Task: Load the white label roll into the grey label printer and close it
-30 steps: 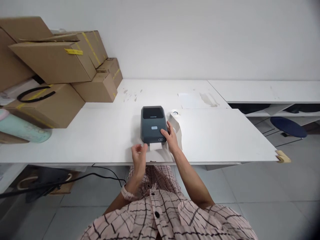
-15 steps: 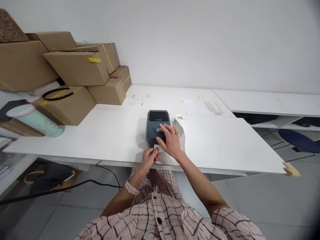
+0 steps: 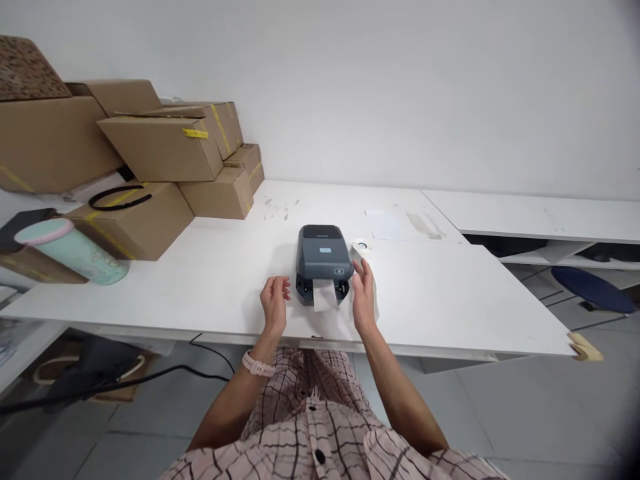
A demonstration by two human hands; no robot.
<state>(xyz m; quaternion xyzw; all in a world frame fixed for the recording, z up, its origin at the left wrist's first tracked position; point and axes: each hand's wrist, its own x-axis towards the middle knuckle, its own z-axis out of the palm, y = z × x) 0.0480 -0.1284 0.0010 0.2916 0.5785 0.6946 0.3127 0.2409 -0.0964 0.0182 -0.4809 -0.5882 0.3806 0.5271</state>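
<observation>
A dark grey printer-like device [image 3: 324, 257] sits on the white table, its lid slightly raised at the front. A strip of white paper [image 3: 324, 295] sticks out of its front opening. Left of the device, my left hand [image 3: 275, 301] is held apart from it, fingers loosely curled with nothing in them. My right hand [image 3: 363, 292] is at the device's right side, fingers apart, close to its front corner; whether it touches the casing is unclear. Backing paper [image 3: 376, 300] lies partly behind that hand, beside a small white roll [image 3: 362, 246].
Cardboard boxes [image 3: 160, 150] are stacked at the left back, with a black ring [image 3: 120, 198] on one. A mint tumbler [image 3: 80, 253] lies tilted at the left. A thin white sheet [image 3: 385, 225] lies behind the device. A blue stool [image 3: 593, 289] stands right.
Both hands have let go and moved apart to either side of the device. The paper strip now hangs free at the front, and the device's front is uncovered.
</observation>
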